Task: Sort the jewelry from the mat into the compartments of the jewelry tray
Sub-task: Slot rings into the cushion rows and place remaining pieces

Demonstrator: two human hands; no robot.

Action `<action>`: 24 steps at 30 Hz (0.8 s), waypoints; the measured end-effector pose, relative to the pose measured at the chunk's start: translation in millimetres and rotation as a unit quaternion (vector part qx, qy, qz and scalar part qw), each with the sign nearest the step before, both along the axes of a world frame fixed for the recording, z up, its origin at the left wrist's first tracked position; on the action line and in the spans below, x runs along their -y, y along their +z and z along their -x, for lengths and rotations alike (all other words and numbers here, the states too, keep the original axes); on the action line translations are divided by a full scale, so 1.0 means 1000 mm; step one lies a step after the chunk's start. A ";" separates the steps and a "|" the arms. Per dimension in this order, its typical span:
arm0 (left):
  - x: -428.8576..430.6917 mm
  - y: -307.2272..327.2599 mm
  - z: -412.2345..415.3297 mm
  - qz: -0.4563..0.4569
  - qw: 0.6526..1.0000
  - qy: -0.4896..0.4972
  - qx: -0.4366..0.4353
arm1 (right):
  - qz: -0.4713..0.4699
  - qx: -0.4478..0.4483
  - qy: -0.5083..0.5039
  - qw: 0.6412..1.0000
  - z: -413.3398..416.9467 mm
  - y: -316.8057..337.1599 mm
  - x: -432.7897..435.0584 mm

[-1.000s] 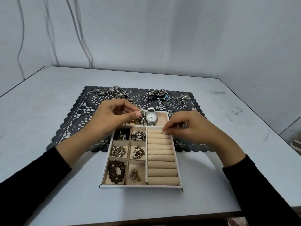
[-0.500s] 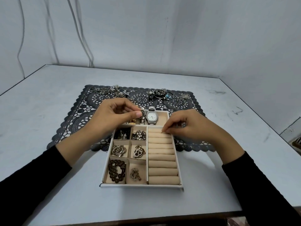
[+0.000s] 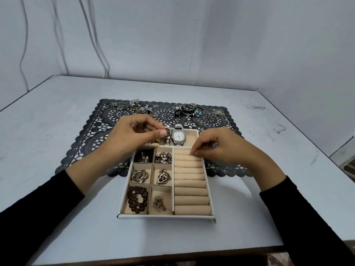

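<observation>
pinched by the left hand (image 3: 134,137), a small dark round ring (image 3: 167,131) hangs over the watch compartment of the white jewelry tray (image 3: 165,216); the right hand (image 3: 221,146) pinches a tiny dark piece (image 3: 190,154) at the top beige ring roll (image 3: 182,153). a slack pinch could drop either astray.

scuffed grey table (image 3: 57,121), plain grey wall (image 3: 230,45), thin cables (image 3: 95,43) down the wall

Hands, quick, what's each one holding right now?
Left hand: pinching a small dark round piece above the watch.
Right hand: pinched at the top ring rolls; whether it holds anything cannot be told.
</observation>
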State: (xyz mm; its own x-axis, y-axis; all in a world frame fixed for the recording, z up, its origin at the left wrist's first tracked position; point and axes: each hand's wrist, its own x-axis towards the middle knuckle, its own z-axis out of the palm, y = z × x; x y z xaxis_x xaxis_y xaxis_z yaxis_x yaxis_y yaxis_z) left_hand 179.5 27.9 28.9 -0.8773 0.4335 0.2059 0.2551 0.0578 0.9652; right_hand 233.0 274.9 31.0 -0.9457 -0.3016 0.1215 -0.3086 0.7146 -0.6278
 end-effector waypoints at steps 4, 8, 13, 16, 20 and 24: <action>0.000 -0.001 0.000 0.004 1.000 -0.007 0.014 | 0.055 0.015 -0.016 0.998 -0.002 -0.002 -0.004; -0.001 -0.003 0.000 0.029 0.999 -0.009 -0.011 | 0.142 0.011 -0.077 0.987 -0.003 -0.005 -0.013; -0.008 -0.004 -0.002 0.062 0.997 -0.013 -0.049 | 0.147 -0.090 -0.229 0.958 0.006 -0.021 -0.021; -0.013 -0.004 -0.002 0.089 0.994 -0.020 -0.068 | 0.062 -0.117 -0.267 0.955 0.008 -0.035 -0.026; -0.018 -0.003 -0.005 0.112 0.989 -0.028 -0.090 | -0.034 -0.135 -0.252 0.958 0.003 -0.048 -0.029; -0.022 -0.005 -0.005 0.135 0.983 -0.034 -0.118 | -0.081 -0.123 -0.246 0.958 0.000 -0.053 -0.031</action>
State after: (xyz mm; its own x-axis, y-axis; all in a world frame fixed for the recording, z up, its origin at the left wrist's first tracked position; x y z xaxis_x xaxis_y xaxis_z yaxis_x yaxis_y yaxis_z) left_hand 184.8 49.8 23.8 -0.7860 0.5564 0.2694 0.4822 0.2791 0.8304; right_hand 233.2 306.1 -22.5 -0.9267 0.1392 0.3490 -0.0340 0.8940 -0.4468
